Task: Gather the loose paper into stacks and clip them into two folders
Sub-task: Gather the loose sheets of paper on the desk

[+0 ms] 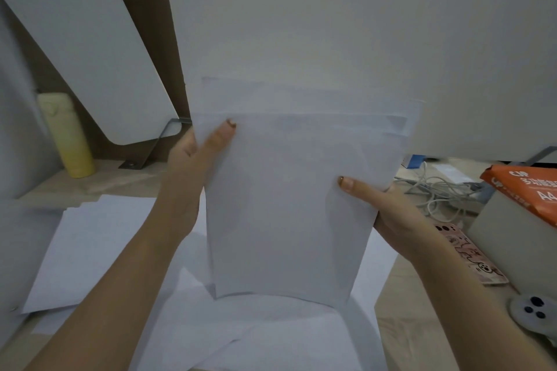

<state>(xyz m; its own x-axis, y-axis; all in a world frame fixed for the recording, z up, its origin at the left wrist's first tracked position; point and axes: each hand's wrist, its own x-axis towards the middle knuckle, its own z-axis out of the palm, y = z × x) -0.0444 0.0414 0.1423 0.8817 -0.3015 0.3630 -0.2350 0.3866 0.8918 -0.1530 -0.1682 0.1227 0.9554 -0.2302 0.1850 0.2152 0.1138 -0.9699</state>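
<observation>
L hand (193, 159), R hand (388, 214): thumb-front grip on side edges of paper stack (295, 205)

The paper stack (289, 205) stands between the fingers of 2 hands — left hand (193, 166) at its left edge, right hand (388, 214) at its right. Loose sheets (90, 250) lie below the fingers, a bottle (66, 135) left of them, cables (437, 190) and a phone (470, 259) right.

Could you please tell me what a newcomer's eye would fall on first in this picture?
First comes the stack of white paper held upright in the middle, the left hand pinching its left edge and the right hand its right edge. Beneath it, loose sheets lie spread over the desk. An orange paper pack sits far right, a yellow bottle far left.
</observation>
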